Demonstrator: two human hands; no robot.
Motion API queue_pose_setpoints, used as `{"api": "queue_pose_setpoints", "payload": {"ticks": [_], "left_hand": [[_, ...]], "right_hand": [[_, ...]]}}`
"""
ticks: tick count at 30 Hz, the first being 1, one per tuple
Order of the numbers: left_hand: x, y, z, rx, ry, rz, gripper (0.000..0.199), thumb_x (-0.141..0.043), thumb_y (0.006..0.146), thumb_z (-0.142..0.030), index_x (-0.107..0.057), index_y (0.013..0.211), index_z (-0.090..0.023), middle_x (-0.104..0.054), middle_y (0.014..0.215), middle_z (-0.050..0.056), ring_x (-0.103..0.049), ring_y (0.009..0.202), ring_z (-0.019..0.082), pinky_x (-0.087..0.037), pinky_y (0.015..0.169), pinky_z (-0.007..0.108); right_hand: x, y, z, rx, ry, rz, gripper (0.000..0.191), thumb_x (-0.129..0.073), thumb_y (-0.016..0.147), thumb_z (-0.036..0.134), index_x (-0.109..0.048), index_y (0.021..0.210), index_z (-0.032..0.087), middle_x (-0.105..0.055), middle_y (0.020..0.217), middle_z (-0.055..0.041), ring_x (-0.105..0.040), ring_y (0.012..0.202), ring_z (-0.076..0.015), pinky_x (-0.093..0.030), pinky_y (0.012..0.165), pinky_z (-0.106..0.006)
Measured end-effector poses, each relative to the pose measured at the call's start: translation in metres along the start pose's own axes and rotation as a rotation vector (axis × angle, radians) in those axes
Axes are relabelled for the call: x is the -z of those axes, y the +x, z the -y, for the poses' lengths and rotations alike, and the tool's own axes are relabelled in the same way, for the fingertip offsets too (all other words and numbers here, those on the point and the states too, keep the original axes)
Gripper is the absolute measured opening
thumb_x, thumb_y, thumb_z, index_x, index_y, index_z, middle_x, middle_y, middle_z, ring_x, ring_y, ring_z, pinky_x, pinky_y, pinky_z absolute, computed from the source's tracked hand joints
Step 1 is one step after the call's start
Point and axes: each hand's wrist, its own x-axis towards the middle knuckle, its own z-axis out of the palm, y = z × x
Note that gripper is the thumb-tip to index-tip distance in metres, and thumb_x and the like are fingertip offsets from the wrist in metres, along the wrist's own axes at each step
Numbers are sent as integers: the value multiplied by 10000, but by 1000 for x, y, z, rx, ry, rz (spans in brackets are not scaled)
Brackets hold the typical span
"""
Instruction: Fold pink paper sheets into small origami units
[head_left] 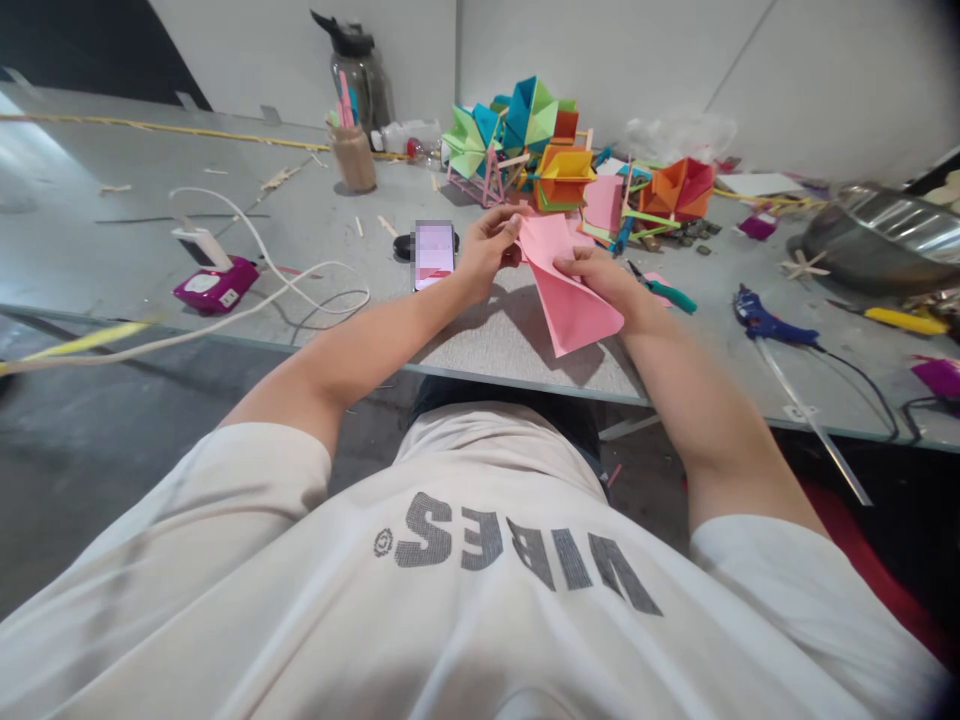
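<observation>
While left hand [486, 248] and right hand [602, 280] pinch pink paper [568, 312] | phone [438, 250] alongside | origami [564, 180] crowds behind

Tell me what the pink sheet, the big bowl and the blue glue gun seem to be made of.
The pink sheet looks like matte paper or thin card, from its crisp edges and soft bend. The big bowl seems to be shiny metal, perhaps stainless steel, given its grey sheen and streaky reflections. The blue glue gun is probably moulded plastic, judging by its evenly coloured body.
</observation>
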Motion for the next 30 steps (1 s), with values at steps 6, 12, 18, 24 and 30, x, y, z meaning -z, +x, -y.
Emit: {"api": "queue_pose_setpoints", "payload": {"ticks": [6, 12, 18, 24, 30], "left_hand": [[0, 2, 3, 9, 25, -7, 484, -998, 1153, -762, -883, 1335, -329, -783, 931, 4, -830, 886, 203, -657, 796, 341], [-1, -1, -4, 53, 12, -9, 457, -853, 1273, -747, -885, 1256, -292, -756, 861, 15, -808, 932, 195, -643, 833, 330], [-6, -6, -15, 92, 3, -59, 394, -995, 1190, -676, -878, 1219, -301, -785, 896, -1, -779, 772, 156, -649, 726, 279], [-12, -9, -22, 101, -3, -92, 299, -984, 1230, -508, -865, 1169, -241, -729, 834, -41, -701, 658, 92, -584, 682, 219], [-10, -3, -15, 52, 133, -121, 299, -874, 1295, -373, -788, 1048, -230, -713, 809, -37, -679, 623, 91, -533, 635, 214]], "right_hand": [[-7, -4, 0, 65, 3, -29, 303, -1171, 906, 281, -924, 1076, 234, -958, 1027, -68, -928, 976, -306, -772, 1066, -493], [-5, 4, -8, 89, 14, -57, 317, -1165, 875, 323, -944, 1084, 233, -956, 1018, -58, -932, 962, -303, -785, 1059, -484], [-2, 8, -12, 108, 10, -52, 275, -1132, 913, 322, -952, 1102, 233, -960, 1018, -83, -933, 984, -332, -788, 1073, -527], [4, 13, -16, 95, -4, 11, 283, -1119, 862, 339, -954, 1068, 238, -974, 1050, -84, -934, 1029, -358, -790, 1004, -514], [-7, 1, -19, 170, -6, -74, 373, -1108, 765, 386, -958, 1078, 249, -992, 1173, -108, -940, 1248, -432, -765, 1181, -569]]}}
